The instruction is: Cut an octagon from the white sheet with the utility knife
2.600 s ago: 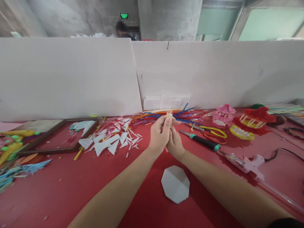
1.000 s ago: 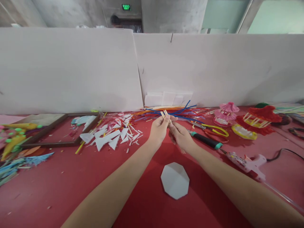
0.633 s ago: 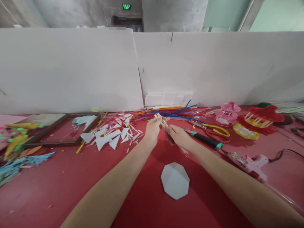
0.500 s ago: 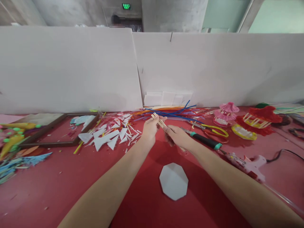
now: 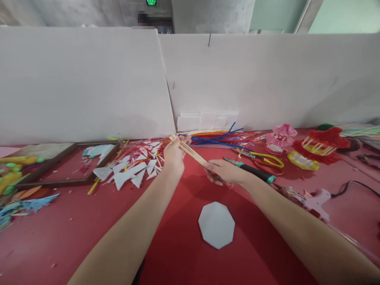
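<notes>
Several thin wooden sticks [image 5: 193, 154] stretch as a slanting bundle between my two hands, above the red table [image 5: 175, 245]. My left hand [image 5: 175, 152] is closed round their upper left end, with the tips poking out past the thumb. At the lower right end, my right hand [image 5: 219, 170] grips the same bundle; its fingers hide that end. Nearer to me lies a white eight-sided board [image 5: 216, 225], flat on the table. A black-handled cutter with teal ends [image 5: 257, 174] lies just right of my right hand.
White scraps [image 5: 129, 172] and a brown frame [image 5: 59, 183] lie left. Blue pipe cleaners [image 5: 212, 140] lie along the white partition [image 5: 252, 79]. To the right are yellow-handled pliers [image 5: 271, 159], a pink glue gun [image 5: 317, 202], a pink model pavilion [image 5: 282, 138] and a red one [image 5: 326, 144].
My left hand has moved left, away from my right hand, so a longer stretch of the sticks shows between them. The view has shifted slightly.
</notes>
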{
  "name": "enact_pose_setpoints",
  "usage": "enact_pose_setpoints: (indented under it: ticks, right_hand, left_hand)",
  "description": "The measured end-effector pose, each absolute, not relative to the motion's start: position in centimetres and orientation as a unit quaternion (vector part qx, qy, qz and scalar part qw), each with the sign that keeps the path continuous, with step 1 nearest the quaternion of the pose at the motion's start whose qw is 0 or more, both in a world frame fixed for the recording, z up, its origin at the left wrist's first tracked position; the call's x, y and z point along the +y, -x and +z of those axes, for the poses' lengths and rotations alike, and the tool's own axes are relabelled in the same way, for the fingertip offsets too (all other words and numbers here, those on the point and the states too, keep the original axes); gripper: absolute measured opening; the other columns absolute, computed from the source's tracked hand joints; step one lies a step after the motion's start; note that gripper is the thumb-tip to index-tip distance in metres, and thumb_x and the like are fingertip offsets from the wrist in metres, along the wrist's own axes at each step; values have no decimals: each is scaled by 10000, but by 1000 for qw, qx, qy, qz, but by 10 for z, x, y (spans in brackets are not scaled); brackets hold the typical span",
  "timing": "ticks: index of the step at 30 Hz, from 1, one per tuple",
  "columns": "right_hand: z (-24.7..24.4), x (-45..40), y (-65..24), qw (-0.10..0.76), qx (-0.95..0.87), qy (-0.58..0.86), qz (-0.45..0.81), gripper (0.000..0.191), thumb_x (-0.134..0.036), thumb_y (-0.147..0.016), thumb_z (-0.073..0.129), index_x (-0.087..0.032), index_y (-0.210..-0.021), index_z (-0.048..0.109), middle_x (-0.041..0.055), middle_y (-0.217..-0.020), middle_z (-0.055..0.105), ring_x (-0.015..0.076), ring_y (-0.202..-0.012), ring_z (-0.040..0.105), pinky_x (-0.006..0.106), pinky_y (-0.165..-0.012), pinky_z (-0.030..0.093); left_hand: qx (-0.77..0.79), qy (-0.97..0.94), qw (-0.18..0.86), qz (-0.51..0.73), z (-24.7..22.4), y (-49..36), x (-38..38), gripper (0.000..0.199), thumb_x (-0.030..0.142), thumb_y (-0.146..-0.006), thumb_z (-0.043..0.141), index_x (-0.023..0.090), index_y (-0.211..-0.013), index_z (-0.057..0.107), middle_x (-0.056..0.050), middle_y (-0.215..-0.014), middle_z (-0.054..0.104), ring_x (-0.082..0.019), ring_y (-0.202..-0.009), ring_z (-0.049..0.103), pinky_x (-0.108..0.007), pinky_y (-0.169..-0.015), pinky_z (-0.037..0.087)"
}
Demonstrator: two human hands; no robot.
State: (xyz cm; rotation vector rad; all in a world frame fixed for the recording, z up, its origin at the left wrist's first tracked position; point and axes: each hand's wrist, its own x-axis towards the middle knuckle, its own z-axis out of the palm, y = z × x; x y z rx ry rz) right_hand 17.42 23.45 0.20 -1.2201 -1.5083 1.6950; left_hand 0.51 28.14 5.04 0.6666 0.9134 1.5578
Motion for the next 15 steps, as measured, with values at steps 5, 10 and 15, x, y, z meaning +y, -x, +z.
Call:
enact_pose_setpoints:
  ticks: [5, 10, 15]
  right_hand:
    - [-5, 236, -174, 312, -528, 438, 657, 361, -370, -948, 607, -173, -1249, 584, 96, -1233, 614, 227, -1018, 637, 438, -842, 553]
    - [-6, 240, -186, 368, -487, 400, 684, 359, -372, -948, 606, -172, -1245, 586, 96, -1228, 615, 225, -1013, 638, 436, -838, 554]
    - [7, 252, -202, 491, -449, 352, 659, 345, -388, -954, 594, -170, -1221, 592, 87, -1177, 630, 203, -950, 646, 401, -791, 563]
  left_hand:
    - [379, -233, 543, 712, 63, 6, 290, 359, 373, -951, 603, 177, -1250, 570, -98, -1254, 594, -229, -1054, 623, -443, -882, 547]
    - [379, -179, 484, 768, 76, 38, 305, 361, 375, -952, 601, 181, -1254, 569, -98, -1263, 590, -230, -1060, 621, -444, -887, 545]
    - [397, -178, 481, 761, 82, 53, 308, 357, 374, -953, 599, 184, -1254, 570, -99, -1267, 588, -230, -1064, 619, -445, -891, 544]
